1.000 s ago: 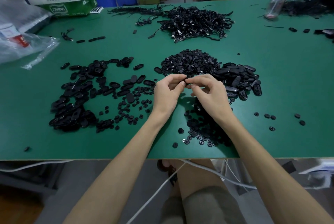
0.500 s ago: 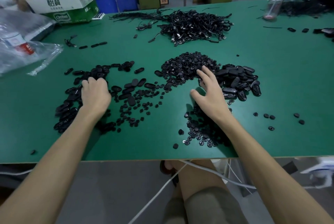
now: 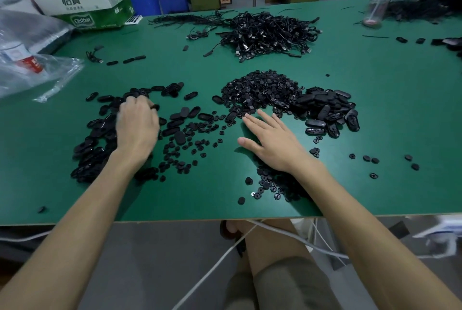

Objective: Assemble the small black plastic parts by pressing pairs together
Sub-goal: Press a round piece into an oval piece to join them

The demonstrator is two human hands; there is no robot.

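Left hand (image 3: 137,126) curls over the scattered black oval plastic shells (image 3: 100,132); whether it pinches one I cannot tell. Right hand (image 3: 273,144) lies spread flat on the green desk (image 3: 387,109), just beside the heap of small black round plastic pieces (image 3: 260,89). Best to lift a single part per hand, then line the pair up squarely before pressing.

hands (image 3: 273,143) now apart — over separate piles

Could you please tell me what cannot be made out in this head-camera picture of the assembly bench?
- Left hand: fingers curled and motion-blurred over the left pile of oval parts; whether its grip holds a part cannot be told.
- Small round parts near the table edge: partly hidden under the right hand and wrist.
- Clear bottle at far right: blurred, contents unreadable.
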